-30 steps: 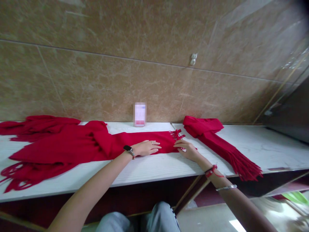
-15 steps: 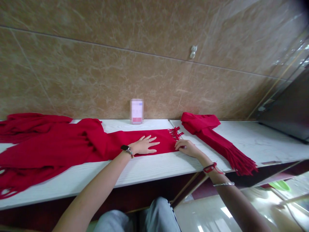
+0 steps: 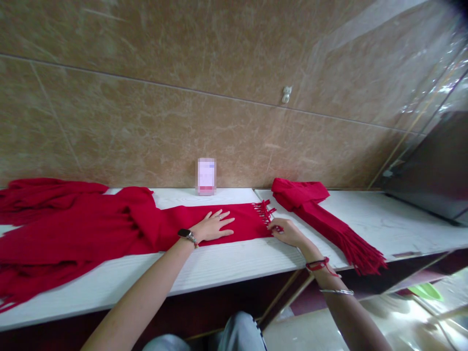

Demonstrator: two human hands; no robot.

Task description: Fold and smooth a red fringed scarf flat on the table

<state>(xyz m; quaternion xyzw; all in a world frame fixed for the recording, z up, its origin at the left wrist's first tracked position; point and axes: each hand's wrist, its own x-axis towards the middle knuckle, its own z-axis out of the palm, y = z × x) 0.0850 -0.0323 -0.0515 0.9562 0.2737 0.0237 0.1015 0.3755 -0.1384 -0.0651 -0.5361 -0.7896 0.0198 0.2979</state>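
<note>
A red scarf (image 3: 175,222) lies lengthwise on the white tabletop, flat toward its right end and bunched toward the left. My left hand (image 3: 212,226) rests on its flat part with the fingers spread. At the fringed right end, my right hand (image 3: 287,231) pinches strands of the fringe (image 3: 263,210) between thumb and fingers. Another red scarf (image 3: 321,222), folded into a narrow strip, lies to the right with its fringe hanging over the front edge. More crumpled red cloth (image 3: 47,195) is heaped at the far left.
A phone (image 3: 206,176) with a blurred screen leans against the brown marbled wall (image 3: 146,122). A small white hook (image 3: 286,94) is fixed to that wall. At the right end stands a dark grey box-like object (image 3: 431,165). A green basin (image 3: 427,291) sits low at the right.
The whole view has shifted, so the table sits lower in the picture. My right hand has moved slightly along the fringe, away from the scarf's body. My left hand stays spread on the cloth.
</note>
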